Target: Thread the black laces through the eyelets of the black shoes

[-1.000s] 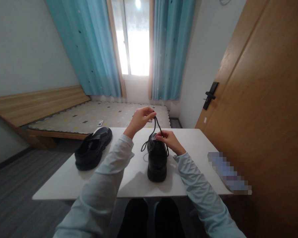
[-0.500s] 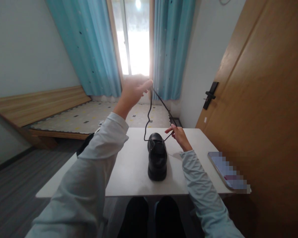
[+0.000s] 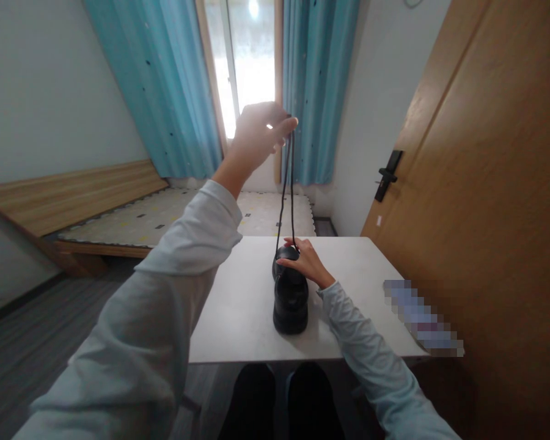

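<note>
A black shoe (image 3: pixel 290 302) stands on the white table (image 3: pixel 238 311), heel toward me. My left hand (image 3: pixel 260 133) is raised high in front of the window and pinches both strands of the black shoelace (image 3: pixel 286 195), which run taut down to the shoe's front. My right hand (image 3: pixel 303 261) rests on the top front of the shoe, fingers spread over it. The second black shoe is hidden behind my left sleeve.
A blurred flat object (image 3: pixel 421 318) lies at the table's right edge. A wooden door (image 3: pixel 486 183) stands close on the right. Beyond the table are a low bed (image 3: pixel 119 220), blue curtains (image 3: pixel 316 91) and a bright window (image 3: pixel 252 67).
My left hand has risen from just above the shoe to high up, pulling the lace taut and vertical. My right hand let go of the lace and came down onto the shoe.
</note>
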Available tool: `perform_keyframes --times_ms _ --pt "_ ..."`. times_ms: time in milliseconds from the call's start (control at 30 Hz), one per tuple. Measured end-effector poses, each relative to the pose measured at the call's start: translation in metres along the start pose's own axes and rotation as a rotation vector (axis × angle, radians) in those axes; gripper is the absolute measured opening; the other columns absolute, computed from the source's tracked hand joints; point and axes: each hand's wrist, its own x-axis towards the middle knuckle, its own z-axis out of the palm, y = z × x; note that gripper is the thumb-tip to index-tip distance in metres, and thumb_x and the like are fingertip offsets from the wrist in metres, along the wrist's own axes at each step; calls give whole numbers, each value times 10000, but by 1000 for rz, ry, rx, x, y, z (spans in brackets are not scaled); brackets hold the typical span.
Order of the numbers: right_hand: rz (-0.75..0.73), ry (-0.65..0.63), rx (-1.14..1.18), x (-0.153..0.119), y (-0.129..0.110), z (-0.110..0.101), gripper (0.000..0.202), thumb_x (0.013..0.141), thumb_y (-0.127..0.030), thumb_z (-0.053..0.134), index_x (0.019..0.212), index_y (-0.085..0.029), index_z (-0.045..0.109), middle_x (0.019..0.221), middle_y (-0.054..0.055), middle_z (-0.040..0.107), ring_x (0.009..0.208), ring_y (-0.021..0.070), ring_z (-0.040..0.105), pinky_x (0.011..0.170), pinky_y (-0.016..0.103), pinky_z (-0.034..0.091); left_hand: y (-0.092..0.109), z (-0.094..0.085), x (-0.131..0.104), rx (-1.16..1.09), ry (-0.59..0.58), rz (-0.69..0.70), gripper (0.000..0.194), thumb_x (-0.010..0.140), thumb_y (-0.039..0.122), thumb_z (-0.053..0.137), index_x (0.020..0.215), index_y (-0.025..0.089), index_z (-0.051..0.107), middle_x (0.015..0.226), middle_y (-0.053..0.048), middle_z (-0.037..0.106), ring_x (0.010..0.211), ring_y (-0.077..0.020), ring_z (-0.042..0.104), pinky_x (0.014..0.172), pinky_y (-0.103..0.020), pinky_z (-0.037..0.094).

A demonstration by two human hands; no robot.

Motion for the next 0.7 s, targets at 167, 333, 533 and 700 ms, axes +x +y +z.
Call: perform_keyframes --times_ms 167,333,533,700 --pt "145 -32 61 0 -1 3 701 597 -404 783 1202 -184 505 1023 78 660 924 235 580 859 407 440 22 4 0 -63 -74 -73 68 800 214 600 751 186 561 740 -1 648 622 -121 623 533 -258 495" --pt "244 -24 265 -1 3 4 796 517 -396 818 1189 -174 454 1033 85 596 934 223 571 820 370 462 36 7 3 7 -90 -4 109 828 193 600 735 164 552 711 3 628 548 -83 575 468 -220 424" --pt "424 -85 485 -5 9 -8 800 478 -384 834 1137 -173 434 971 64 569 895 201 554 732 329 473 32 12 8 124 -57 83 173 794 181 622 631 199 570 624 34 620 505 -65 479 595 -254 458" --pt "413 -111 531 -6 6 -14 771 492 -371 837 1130 -168 456 1005 80 573 906 198 556 712 309 476 30 11 10 158 -44 92 166 787 198 623 626 208 583 624 51 631 494 -58 465 601 -254 461"
